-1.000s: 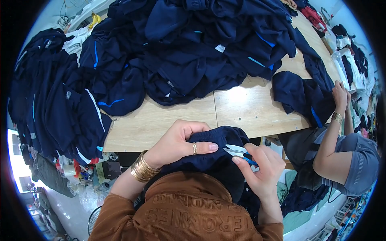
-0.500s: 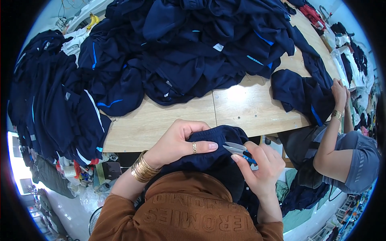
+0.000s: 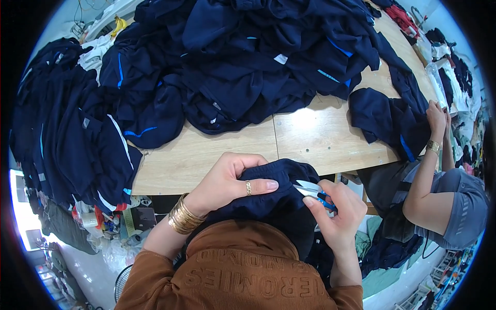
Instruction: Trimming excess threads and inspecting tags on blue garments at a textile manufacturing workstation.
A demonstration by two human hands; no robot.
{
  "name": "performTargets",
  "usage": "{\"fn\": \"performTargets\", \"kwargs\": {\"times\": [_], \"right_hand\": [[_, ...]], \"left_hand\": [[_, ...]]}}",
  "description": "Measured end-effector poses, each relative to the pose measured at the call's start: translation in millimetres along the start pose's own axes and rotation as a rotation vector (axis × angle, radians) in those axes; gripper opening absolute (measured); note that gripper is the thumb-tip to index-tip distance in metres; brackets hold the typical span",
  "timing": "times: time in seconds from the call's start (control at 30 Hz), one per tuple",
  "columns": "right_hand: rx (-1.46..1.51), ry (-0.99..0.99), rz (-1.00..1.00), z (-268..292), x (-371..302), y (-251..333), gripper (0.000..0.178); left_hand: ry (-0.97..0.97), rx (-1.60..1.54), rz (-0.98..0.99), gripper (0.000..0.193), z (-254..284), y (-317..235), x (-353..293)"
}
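Note:
My left hand (image 3: 232,181) grips a gathered edge of a navy garment (image 3: 289,173), thumb on top and fingers behind the cloth. The garment is bunched up at the table's near edge, close to my body. In my right hand (image 3: 341,212) is a pair of small thread snips (image 3: 308,189) with blue handles. Their silvery blades are parted and point left at the cloth, near my left thumb. Whether the blade tips touch the fabric I cannot tell.
A large heap of navy garments (image 3: 248,67) covers the far part of the wooden table (image 3: 206,155); more navy clothing (image 3: 67,129) hangs over its left side. At the right, another person's arm (image 3: 426,175) reaches to a navy garment (image 3: 387,121). A fan (image 3: 122,281) stands at lower left.
My right hand has drawn the snips slightly to the right, away from my left thumb. The left hand keeps its hold on the garment, almost in the same place.

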State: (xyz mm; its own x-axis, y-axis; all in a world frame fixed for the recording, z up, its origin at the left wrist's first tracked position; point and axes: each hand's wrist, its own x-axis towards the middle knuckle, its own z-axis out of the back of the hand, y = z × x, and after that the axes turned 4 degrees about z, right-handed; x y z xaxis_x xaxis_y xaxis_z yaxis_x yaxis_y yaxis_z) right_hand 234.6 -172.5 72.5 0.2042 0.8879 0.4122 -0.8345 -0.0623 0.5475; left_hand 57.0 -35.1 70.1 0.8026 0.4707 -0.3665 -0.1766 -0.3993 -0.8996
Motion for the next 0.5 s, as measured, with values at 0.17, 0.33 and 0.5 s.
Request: {"fn": "performTargets", "kwargs": {"times": [0.17, 0.33, 0.5], "right_hand": [[-0.083, 0.009, 0.082, 0.3, -0.1, 1.7, 0.024], [-0.103, 0.023, 0.050, 0.3, 1.2, 7.1, 0.023], [-0.140, 0.027, 0.048, 0.5, 2.2, 8.4, 0.024]], "left_hand": [[0.003, 0.025, -0.007, 0.018, -0.9, 0.3, 0.7], [0.002, 0.037, -0.018, 0.019, -0.7, 0.8, 0.7], [-0.004, 0.031, -0.031, 0.019, -2.2, 1.5, 1.3]]}}
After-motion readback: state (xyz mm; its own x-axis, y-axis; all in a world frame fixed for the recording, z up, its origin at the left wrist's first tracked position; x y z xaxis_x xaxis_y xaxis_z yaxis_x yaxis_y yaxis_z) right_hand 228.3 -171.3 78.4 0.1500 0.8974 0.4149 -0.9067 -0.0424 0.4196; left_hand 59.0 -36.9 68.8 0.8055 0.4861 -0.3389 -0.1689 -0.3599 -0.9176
